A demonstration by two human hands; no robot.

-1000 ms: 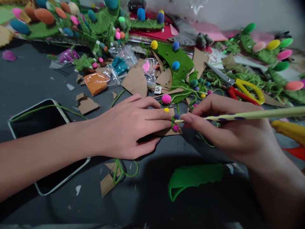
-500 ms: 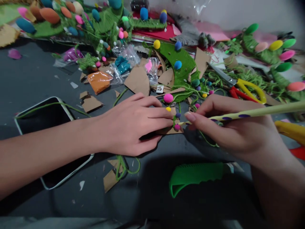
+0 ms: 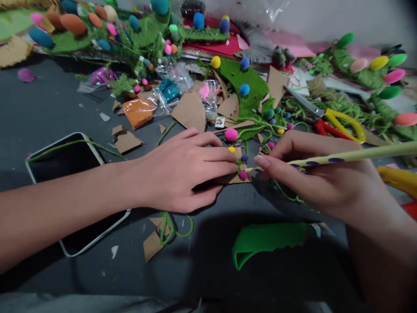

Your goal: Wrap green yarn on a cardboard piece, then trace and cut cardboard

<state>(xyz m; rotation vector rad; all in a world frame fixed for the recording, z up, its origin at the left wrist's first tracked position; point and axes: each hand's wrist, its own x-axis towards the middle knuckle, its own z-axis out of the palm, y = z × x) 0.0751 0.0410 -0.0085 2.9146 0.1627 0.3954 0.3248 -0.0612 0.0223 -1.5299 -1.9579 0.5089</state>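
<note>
My right hand (image 3: pixel 312 178) is closed in a writing grip on a pale yellow pencil (image 3: pixel 355 154) with dark purple spots. Its tip touches or nearly touches a small magenta ball (image 3: pixel 243 174). That ball, a yellow ball (image 3: pixel 231 150) and a dark blue ball (image 3: pixel 244 158) sit around a small green piece, mostly hidden by fingers. Beneath lies a scrap of cardboard (image 3: pixel 236 178). My left hand (image 3: pixel 182 169) lies palm down, its bent fingers and thumb holding the cardboard on the table. A larger pink ball (image 3: pixel 231 134) is just beyond the fingertips.
A green box cutter (image 3: pixel 270 241), blade showing, lies near me. A phone (image 3: pixel 81 243) is under my left forearm. Scissors (image 3: pixel 321 115) lie at right among green yarn. Bags of clay (image 3: pixel 139 113), cardboard scraps and green pieces with colored balls (image 3: pixel 257 87) crowd the back.
The whole view has shifted very slightly. Both hands, the pencil and the small balls keep nearly the same positions relative to each other.
</note>
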